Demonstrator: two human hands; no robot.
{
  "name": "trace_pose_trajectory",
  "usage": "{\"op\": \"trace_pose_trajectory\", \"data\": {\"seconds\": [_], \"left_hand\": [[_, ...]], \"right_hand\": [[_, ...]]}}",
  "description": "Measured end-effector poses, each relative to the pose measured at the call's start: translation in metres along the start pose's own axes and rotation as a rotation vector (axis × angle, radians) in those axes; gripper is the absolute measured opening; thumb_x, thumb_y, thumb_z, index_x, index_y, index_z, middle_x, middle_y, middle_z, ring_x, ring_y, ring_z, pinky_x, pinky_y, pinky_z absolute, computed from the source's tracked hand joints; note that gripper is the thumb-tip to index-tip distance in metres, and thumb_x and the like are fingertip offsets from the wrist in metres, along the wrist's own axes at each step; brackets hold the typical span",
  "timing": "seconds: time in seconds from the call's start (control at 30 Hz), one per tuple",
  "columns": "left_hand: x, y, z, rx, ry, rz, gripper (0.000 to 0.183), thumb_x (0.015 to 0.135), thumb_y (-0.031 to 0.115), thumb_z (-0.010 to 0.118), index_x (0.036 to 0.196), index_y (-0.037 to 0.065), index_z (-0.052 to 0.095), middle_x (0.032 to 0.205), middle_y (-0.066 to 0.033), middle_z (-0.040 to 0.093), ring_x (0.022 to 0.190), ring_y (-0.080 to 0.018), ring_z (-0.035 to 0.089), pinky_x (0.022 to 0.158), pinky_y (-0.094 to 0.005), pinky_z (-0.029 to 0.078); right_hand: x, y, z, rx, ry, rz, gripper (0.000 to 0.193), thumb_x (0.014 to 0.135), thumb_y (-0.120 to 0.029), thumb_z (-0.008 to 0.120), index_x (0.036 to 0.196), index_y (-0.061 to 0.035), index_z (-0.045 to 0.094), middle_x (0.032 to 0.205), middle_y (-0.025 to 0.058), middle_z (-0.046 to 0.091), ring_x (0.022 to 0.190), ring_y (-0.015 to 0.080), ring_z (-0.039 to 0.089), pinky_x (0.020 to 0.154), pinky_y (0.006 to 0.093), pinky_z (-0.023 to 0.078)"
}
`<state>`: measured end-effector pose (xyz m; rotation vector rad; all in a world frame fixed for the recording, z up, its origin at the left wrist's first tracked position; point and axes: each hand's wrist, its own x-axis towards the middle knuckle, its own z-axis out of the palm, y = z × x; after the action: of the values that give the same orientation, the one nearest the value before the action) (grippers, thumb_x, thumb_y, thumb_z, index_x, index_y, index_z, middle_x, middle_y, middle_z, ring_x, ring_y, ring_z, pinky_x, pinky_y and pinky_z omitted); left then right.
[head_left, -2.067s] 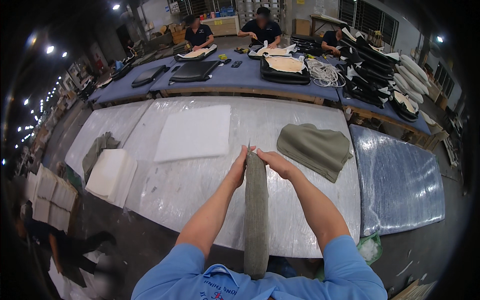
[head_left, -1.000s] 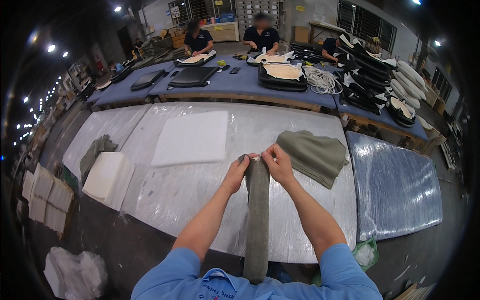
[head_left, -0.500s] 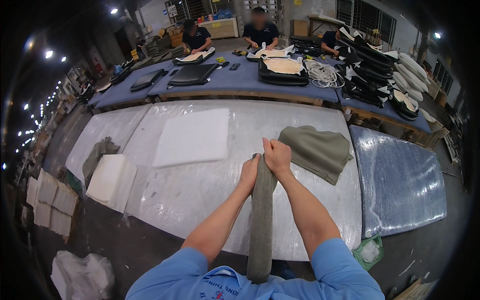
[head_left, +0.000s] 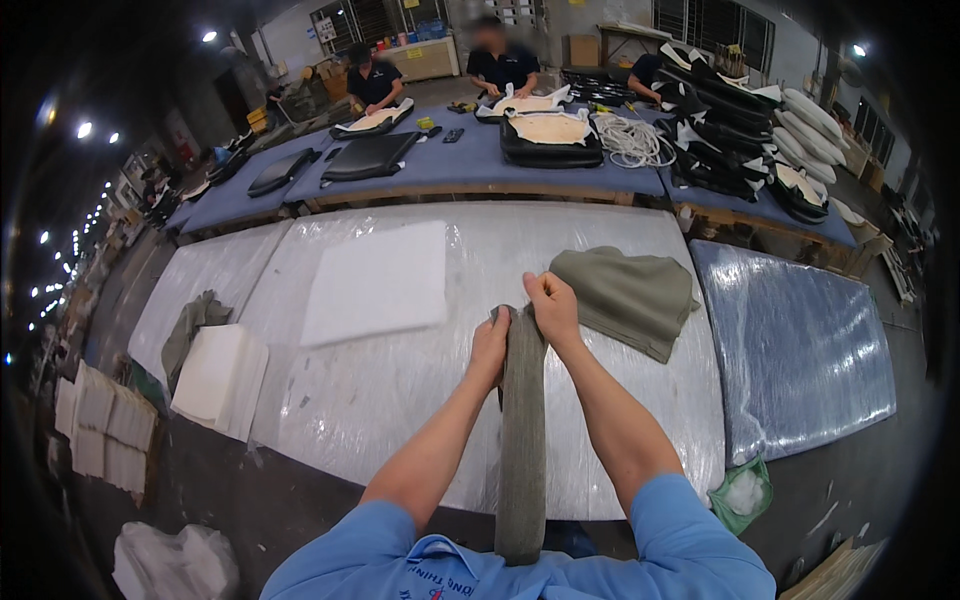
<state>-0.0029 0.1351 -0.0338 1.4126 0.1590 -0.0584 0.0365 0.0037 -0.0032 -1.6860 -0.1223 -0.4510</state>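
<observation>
A long grey-green fabric cushion (head_left: 523,440) stands edge-on between my forearms, running from my hands back against my shirt. At its far end my left hand (head_left: 489,347) is closed on the left corner, thumb on top. My right hand (head_left: 553,308) pinches the fabric at the right corner, its fingers curled in. The cushion's broad sides are hidden from this angle. Just beyond my right hand lies a folded piece of olive-green fabric (head_left: 628,298). A white square pad (head_left: 376,283) lies flat to the left, apart from my hands.
Clear film covers the pale work surface (head_left: 370,410). On the left sit white foam sheets (head_left: 218,370) and crumpled green cloth (head_left: 190,330). A film-wrapped blue slab (head_left: 800,345) adjoins at right. Behind, co-workers handle seat pads at a blue table (head_left: 450,180) with white rope (head_left: 632,142).
My hands have drawn slightly apart at the cushion's far end, showing more of its top edge between them. The whole view has shifted a little.
</observation>
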Motion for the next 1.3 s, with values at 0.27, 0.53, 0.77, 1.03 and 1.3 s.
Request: {"op": "trace_pose_trajectory", "data": {"seconds": [0.27,0.53,0.77,1.03,1.3], "left_hand": [[0.022,0.007,0.003,0.012,-0.215,-0.22,0.047,0.105,0.049,0.058,0.097,0.004,0.069,0.085,-0.0043,0.066,0.078,-0.0158,0.059,0.072,-0.0341,0.049],[0.013,0.03,-0.095,-0.109,-0.076,-0.126,0.059,0.105,0.056,0.052,0.118,0.0,0.067,0.115,-0.0099,0.069,0.107,-0.0217,0.063,0.1,-0.0386,0.046],[-0.053,0.016,-0.158,-0.152,0.149,-0.061,0.051,0.094,0.035,0.069,0.13,0.001,0.058,0.12,-0.0142,0.068,0.109,-0.0273,0.066,0.094,-0.0452,0.053],[-0.101,-0.049,-0.242,-0.394,0.347,-0.268,0.054,0.099,0.037,0.039,0.124,-0.004,0.062,0.119,-0.0194,0.069,0.11,-0.0352,0.068,0.098,-0.0499,0.054],[-0.119,-0.056,-0.2,-0.532,0.435,-0.513,0.061,0.103,0.043,0.029,0.142,0.002,0.053,0.148,-0.0208,0.052,0.137,-0.0369,0.05,0.111,-0.0505,0.043]], "right_hand": [[-0.023,0.0,-0.004,-0.025,0.128,0.138,0.042,0.1,-0.033,0.067,0.078,0.0008,0.06,0.068,0.0069,0.057,0.065,0.0161,0.049,0.065,0.0349,0.045],[-0.153,0.042,-0.051,-0.144,0.046,0.131,0.032,0.098,-0.03,0.069,0.114,-0.0022,0.07,0.108,0.0136,0.07,0.102,0.0239,0.067,0.092,0.0366,0.052],[-0.36,0.114,-0.178,0.157,-0.194,1.375,0.065,0.096,-0.056,0.065,0.138,-0.0065,0.062,0.129,0.0142,0.069,0.117,0.0285,0.064,0.1,0.0375,0.05],[-0.232,0.113,-0.159,0.697,0.46,0.784,0.033,0.099,-0.033,0.064,0.12,-0.0073,0.067,0.11,0.0047,0.067,0.103,0.0173,0.062,0.097,0.0319,0.046],[-0.086,0.047,-0.138,0.134,0.421,0.499,0.028,0.094,-0.026,0.064,0.099,-0.0017,0.076,0.096,0.0047,0.072,0.095,0.0168,0.063,0.089,0.029,0.046]]}}
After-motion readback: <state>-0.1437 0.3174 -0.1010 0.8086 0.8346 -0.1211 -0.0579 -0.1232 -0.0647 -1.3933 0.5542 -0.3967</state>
